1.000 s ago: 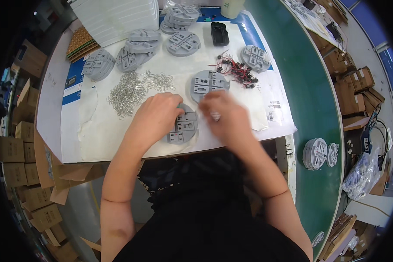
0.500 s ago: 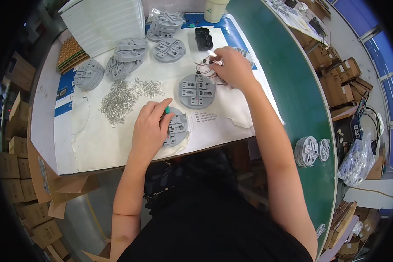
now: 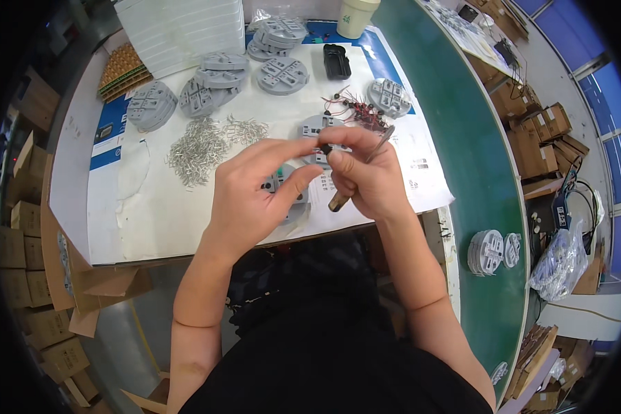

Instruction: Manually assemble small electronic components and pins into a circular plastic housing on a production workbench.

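My left hand (image 3: 255, 190) and my right hand (image 3: 366, 172) meet above the white table, fingertips pinched together on a small dark part (image 3: 326, 149). My right hand also holds a thin tool with a brown handle (image 3: 355, 181) that sticks out above and below the fist. Under my left hand lies a grey round plastic plate (image 3: 286, 193), mostly hidden. Another grey plate (image 3: 315, 128) lies just beyond my fingers, beside a tangle of small red-wired parts (image 3: 355, 110).
A heap of small metal pins (image 3: 199, 146) lies to the left. Several grey plates (image 3: 214, 86) are stacked at the back, with a black box (image 3: 337, 61), a pale cup (image 3: 355, 15) and white trays (image 3: 179, 31). A green conveyor (image 3: 476, 165) runs along the right; cardboard boxes (image 3: 27, 241) line the left.
My right hand came back from the wired parts at the far right to the middle. My left hand lifted off the grey plate and met it, both now pinching a small dark part.
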